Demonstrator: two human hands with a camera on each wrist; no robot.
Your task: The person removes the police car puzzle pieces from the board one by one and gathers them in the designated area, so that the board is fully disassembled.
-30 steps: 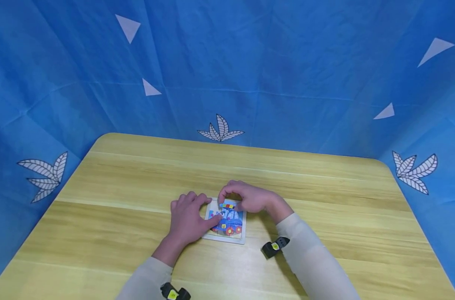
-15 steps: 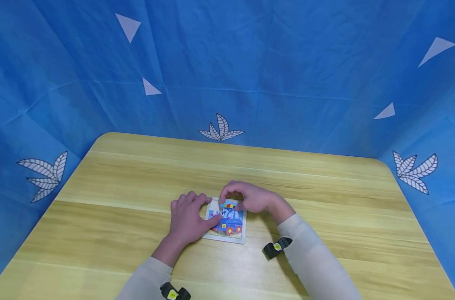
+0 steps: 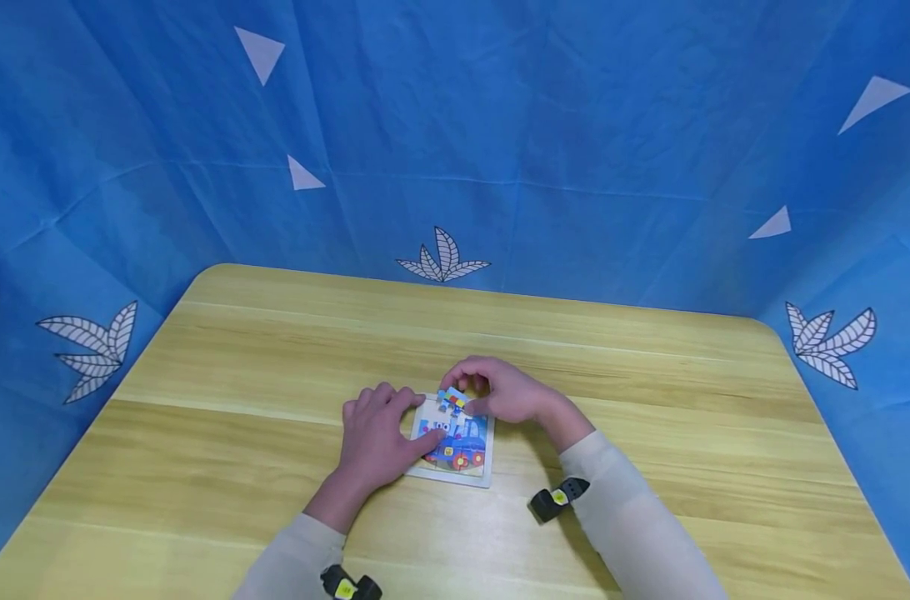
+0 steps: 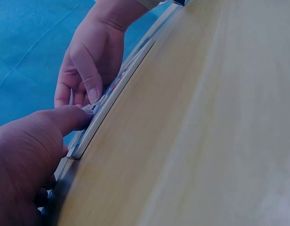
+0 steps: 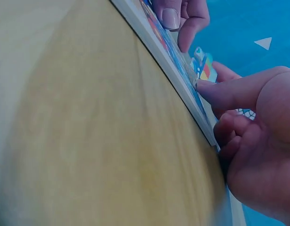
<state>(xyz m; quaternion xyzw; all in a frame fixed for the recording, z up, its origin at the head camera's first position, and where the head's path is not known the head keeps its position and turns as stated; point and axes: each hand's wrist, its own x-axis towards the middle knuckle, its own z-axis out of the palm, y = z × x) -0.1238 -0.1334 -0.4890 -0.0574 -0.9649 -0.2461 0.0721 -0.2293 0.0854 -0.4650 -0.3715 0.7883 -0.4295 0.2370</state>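
Note:
A small jigsaw puzzle (image 3: 455,460) with a blue cartoon vehicle and red wheels lies in a pale square tray (image 3: 449,478) on the table. My left hand (image 3: 376,437) rests at the tray's left side, its thumb pressing on the pieces and its index finger touching the upper left corner. Between thumb and fingers, my right hand (image 3: 507,392) pinches a puzzle piece (image 3: 453,401), blue with a multicoloured band. That piece is tilted and raised over the tray's upper part; the right wrist view shows the puzzle piece (image 5: 205,70) too. Pale tray bottom shows near the upper left.
A wood-grain table (image 3: 275,350) extends around the tray. Behind it and at both sides hangs a blue cloth (image 3: 575,125) with white triangles and leaf prints. Black straps (image 3: 556,497) are on both sleeves.
The right hand has lifted the banded puzzle piece up from the puzzle and tilted it, showing more of the tray's pale bottom. The left hand has stayed nearly still.

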